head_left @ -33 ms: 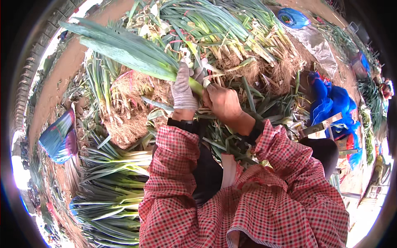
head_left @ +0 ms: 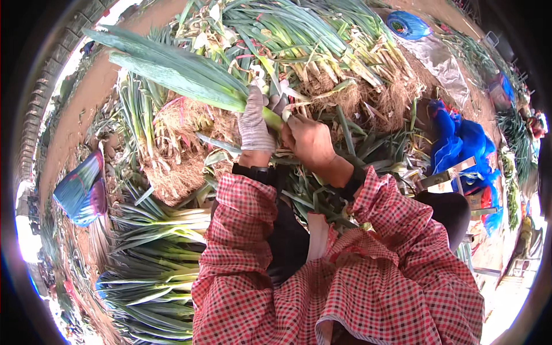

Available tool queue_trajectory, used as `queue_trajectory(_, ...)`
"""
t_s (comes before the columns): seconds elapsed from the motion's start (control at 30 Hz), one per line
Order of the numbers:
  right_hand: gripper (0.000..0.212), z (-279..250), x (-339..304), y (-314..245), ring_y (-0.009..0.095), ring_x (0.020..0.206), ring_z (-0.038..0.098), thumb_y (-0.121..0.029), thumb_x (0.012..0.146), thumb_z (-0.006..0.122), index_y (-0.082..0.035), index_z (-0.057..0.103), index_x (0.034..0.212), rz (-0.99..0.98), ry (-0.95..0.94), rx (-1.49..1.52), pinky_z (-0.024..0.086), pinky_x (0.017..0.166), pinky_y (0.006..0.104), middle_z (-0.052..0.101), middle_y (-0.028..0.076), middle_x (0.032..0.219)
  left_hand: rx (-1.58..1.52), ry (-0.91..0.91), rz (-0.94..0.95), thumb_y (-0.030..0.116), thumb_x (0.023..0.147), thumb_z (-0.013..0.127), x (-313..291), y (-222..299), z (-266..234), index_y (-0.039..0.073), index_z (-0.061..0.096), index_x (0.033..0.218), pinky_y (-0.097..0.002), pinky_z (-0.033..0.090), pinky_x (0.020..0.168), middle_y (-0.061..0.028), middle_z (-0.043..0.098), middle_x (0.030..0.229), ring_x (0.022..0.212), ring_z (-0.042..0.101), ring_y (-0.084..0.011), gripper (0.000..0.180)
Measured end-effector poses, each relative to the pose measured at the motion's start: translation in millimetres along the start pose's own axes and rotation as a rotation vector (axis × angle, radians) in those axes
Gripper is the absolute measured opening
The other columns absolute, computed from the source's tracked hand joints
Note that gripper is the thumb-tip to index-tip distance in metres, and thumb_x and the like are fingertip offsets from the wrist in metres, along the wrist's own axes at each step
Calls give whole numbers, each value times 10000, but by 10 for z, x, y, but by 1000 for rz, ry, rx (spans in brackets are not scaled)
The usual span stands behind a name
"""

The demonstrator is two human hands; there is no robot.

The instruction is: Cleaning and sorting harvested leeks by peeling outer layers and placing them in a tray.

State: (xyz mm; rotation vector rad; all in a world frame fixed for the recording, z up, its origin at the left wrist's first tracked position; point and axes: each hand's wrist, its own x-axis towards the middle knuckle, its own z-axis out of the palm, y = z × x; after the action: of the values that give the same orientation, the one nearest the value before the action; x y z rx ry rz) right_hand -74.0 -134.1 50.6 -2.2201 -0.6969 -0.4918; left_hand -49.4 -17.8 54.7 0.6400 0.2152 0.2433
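Observation:
My left hand (head_left: 256, 123), in a pale grey knitted glove, is wrapped round the stalk of a large leek (head_left: 190, 77). Broad green leaves fan out from it toward the upper left. At the leek's lower right end, my bare right hand (head_left: 313, 146) pinches with bent fingers; the tip itself is hidden behind them. Beyond both hands lie piled leeks with brown, stringy roots (head_left: 391, 106). Another rooted bunch (head_left: 172, 172) rests to the left of my gloved hand.
Leeks with pale trimmed stalks (head_left: 167, 230) are stacked at lower left. A blue-and-purple bundle (head_left: 83, 192) sits farther left. Blue netting (head_left: 463, 141) heaps up on the right, close to a wooden piece (head_left: 445, 175). Loose leaves (head_left: 310, 190) litter the ground below my hands.

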Motion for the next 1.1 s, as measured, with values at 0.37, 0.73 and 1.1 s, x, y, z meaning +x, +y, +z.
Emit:
queue_trajectory(0.37,200,-363,-288,74,106,744,518,-108,923,453,9,518,775,71,-238,1027,420,702,256,550,35,762,-443,-577,-161,237,861,582,548,463,-537,23,454,1167,-208,352,467,52,377,688,503,356,-39,395)
queue_trajectory(0.73,326,-1063,-1430,571,280,781,550,-102,700,651,-24,554,1001,161,-597,-148,441,694,369,541,139,913,-166,-324,236,219,815,640,474,771,-471,109,536,931,-226,361,456,62,380,619,483,343,-47,190)
queue_trajectory(1.1,204,200,74,159,258,796,532,-71,717,567,-44,613,914,-217,190,-62,423,810,428,558,109,819,7,-148,162,281,758,689,171,177,-136,66,454,986,-348,485,666,-74,486,789,676,516,-206,392)
